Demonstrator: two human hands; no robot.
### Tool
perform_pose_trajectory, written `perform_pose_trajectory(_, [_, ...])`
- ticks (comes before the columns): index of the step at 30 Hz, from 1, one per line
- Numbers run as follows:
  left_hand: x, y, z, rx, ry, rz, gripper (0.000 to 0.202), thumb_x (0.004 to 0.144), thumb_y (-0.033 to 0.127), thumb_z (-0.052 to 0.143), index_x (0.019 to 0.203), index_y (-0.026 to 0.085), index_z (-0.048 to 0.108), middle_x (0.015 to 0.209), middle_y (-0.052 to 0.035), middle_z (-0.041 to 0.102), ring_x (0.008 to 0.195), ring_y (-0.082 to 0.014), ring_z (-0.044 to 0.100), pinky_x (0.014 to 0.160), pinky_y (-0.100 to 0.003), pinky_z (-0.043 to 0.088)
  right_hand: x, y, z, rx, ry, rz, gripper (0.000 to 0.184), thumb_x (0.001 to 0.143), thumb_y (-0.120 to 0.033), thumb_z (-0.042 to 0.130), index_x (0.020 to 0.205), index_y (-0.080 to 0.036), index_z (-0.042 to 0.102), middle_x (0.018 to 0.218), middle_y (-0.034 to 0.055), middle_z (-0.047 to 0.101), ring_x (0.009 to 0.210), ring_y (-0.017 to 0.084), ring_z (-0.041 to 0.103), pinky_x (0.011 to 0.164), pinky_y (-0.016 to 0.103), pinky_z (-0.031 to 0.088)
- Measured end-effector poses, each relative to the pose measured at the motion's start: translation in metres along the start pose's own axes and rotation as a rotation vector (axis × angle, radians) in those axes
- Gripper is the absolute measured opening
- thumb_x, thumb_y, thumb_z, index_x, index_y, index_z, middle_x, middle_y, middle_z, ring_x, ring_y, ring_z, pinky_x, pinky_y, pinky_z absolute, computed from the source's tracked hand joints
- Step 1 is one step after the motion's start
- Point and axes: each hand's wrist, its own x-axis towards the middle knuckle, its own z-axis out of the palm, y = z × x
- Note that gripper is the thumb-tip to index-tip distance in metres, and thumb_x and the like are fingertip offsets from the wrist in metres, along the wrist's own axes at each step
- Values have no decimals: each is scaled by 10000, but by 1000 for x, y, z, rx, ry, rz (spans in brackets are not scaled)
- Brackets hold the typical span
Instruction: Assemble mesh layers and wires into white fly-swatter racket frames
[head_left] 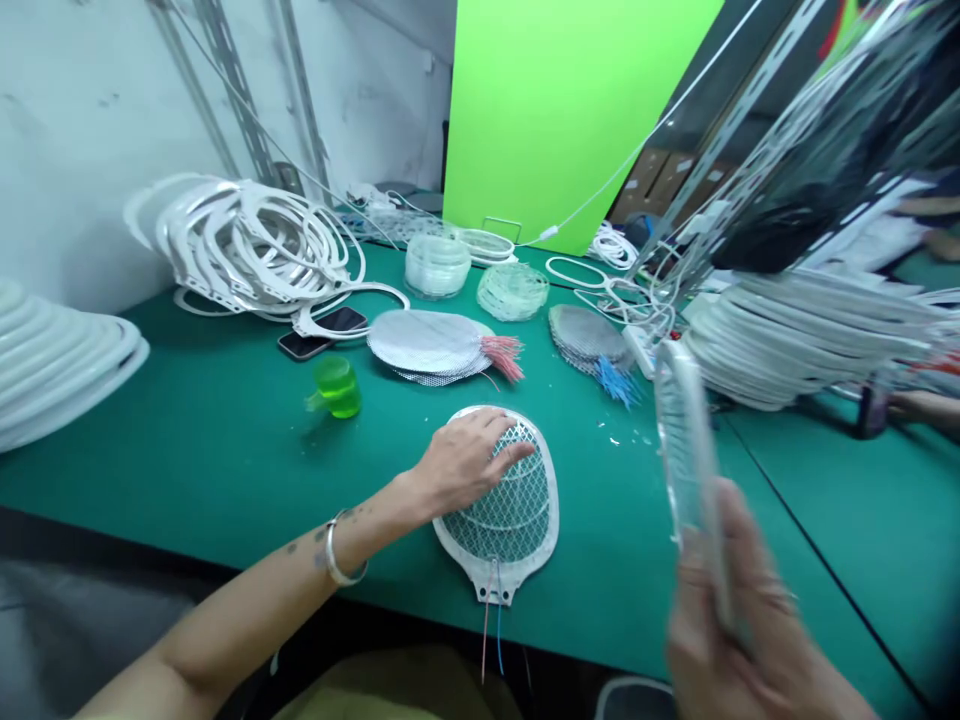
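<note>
A white mosquito-swatter racket head (517, 515) lies flat on the green table in front of me. Mesh fills its oval, and a pink and a blue wire hang from its narrow end over the table's edge. My left hand (466, 455) rests on the upper left of the mesh with its fingers stretched out. In my right hand (746, 620) is a white racket frame (701, 450), raised to the right of the racket head. It is turned nearly edge-on and smeared by motion, so its inner part is unclear.
Mesh ovals with pink wires (427, 340) and others with blue wires (589, 335) lie behind. White frames are heaped at the left (247, 245) and stacked at the right (795, 335). A green cup (337, 387) and phones (304, 344) are on the left.
</note>
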Motion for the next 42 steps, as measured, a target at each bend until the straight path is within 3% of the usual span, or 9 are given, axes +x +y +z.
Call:
perform_pose_trajectory(5, [-31, 47, -14, -961, 234, -170, 456, 904, 479, 574, 1234, 165, 572, 1160, -111, 667, 1035, -247, 652, 880, -349, 533, 6, -56, 33, 204, -166, -461, 627, 833, 43, 510, 1426, -132, 404, 1272, 101, 615, 1144, 228, 606, 943, 331, 530])
perform_pose_trajectory(9, [-47, 40, -20, -1166, 329, -354, 415, 857, 327, 678, 1212, 155, 550, 1146, -122, 680, 992, -234, 679, 866, -329, 556, 3, -65, 32, 302, -357, -524, 579, 867, -148, 571, 1425, -152, 417, 1360, 105, 547, 1287, 293, 473, 1069, 472, 417])
perform_pose_trajectory(11, [-52, 20, -25, -1176, 313, -413, 401, 855, 301, 679, 1200, 159, 532, 1130, -133, 687, 964, -240, 691, 801, -329, 583, 3, -50, 28, 377, -399, -295, 627, 850, -325, 620, 1435, -252, 407, 1385, 65, 531, 1292, 319, 466, 1056, 535, 411])
perform_pose_trajectory(16, [-51, -21, -26, -1156, 137, -521, 364, 827, 268, 709, 1117, 146, 528, 1070, -146, 704, 897, -236, 709, 732, -324, 597, 3, 4, 48, 532, -653, 858, 710, 749, -606, 632, 1320, -193, 548, 1275, 141, 613, 952, 319, 676, 669, 382, 601])
perform_pose_trajectory(18, [-48, -26, -19, -1120, 98, -544, 332, 864, 283, 659, 1137, 147, 528, 1082, -141, 699, 888, -228, 710, 729, -321, 592, -2, 13, 61, 686, -778, 1045, 666, 708, -628, 662, 1173, -151, 646, 1085, 128, 695, 766, 265, 689, 572, 332, 584])
perform_pose_trajectory(22, [-39, -31, -9, -749, 185, -472, 300, 959, 367, 464, 1126, 163, 608, 1049, -94, 703, 921, -217, 685, 765, -318, 564, -12, 15, 74, 759, -743, 1163, 635, 680, -602, 706, 1129, -155, 670, 986, 87, 709, 730, 236, 670, 582, 322, 575])
perform_pose_trajectory(26, [-30, -44, -6, -368, 267, -467, 311, 927, 359, 486, 1091, 171, 673, 916, -53, 727, 855, -204, 683, 720, -279, 543, -17, 24, 80, 769, -794, 1117, 661, 717, -595, 675, 1189, -134, 646, 900, 84, 722, 766, 248, 667, 642, 339, 561])
perform_pose_trajectory(36, [-17, -52, -1, -91, 352, -598, 218, 851, 336, 599, 964, 215, 741, 951, -43, 752, 845, -219, 699, 755, -292, 526, -8, 27, 84, 295, -780, 753, 504, 777, -632, 578, 983, -192, 714, 794, 74, 725, 627, 207, 628, 543, 292, 448])
perform_pose_trajectory(42, [-11, -48, -5, 48, 320, -636, 168, 844, 320, 623, 895, 231, 755, 942, -35, 757, 851, -229, 698, 792, -311, 501, -12, 24, 86, 172, -734, 620, 511, 805, -644, 504, 979, -224, 738, 917, 81, 732, 757, 241, 647, 630, 324, 443])
